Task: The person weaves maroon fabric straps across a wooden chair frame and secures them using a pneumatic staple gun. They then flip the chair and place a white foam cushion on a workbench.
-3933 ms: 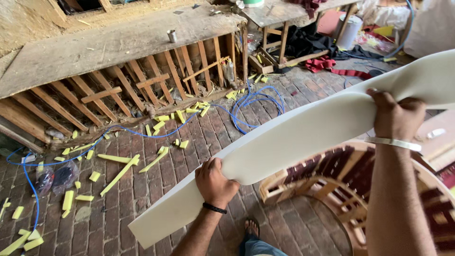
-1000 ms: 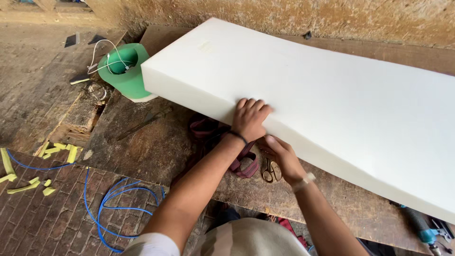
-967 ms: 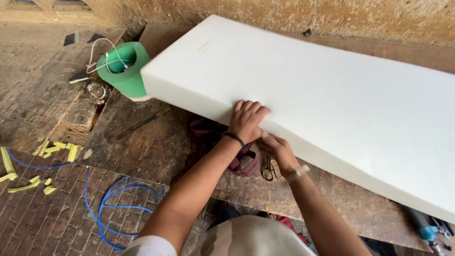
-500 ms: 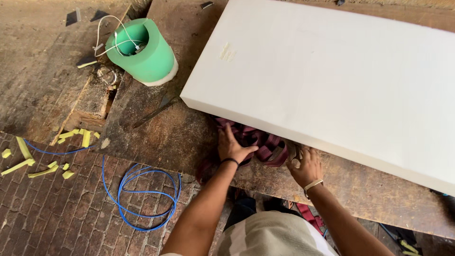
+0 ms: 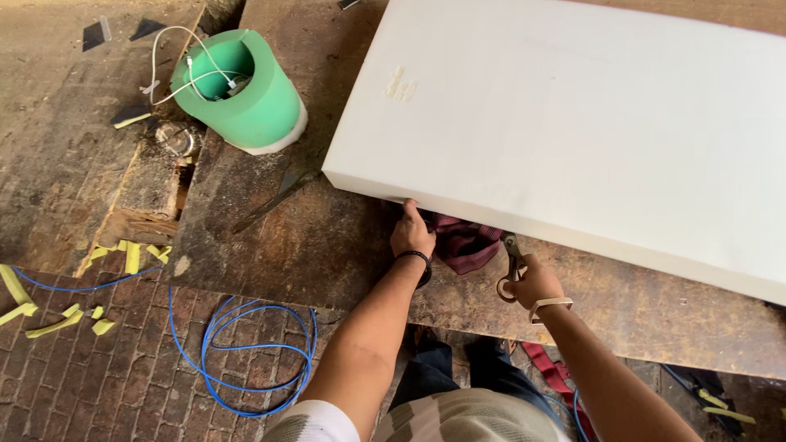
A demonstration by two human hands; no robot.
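Note:
A big white foam slab lies across a worn wooden workbench. My left hand reaches under the slab's near edge and touches a dark red cloth that sticks out from beneath it. My right hand grips the handles of a pair of scissors, whose blades point up under the foam edge. A black band sits on my left wrist, a pale one on my right.
A green foam cylinder with a white cable in it stands at the bench's left. A long dark tool lies beside it. Blue cable coils on the brick floor among yellow foam scraps.
The slab came down flat onto the bench. My left hand slid from the foam's top to under its edge at the cloth. My right hand took hold of the scissors.

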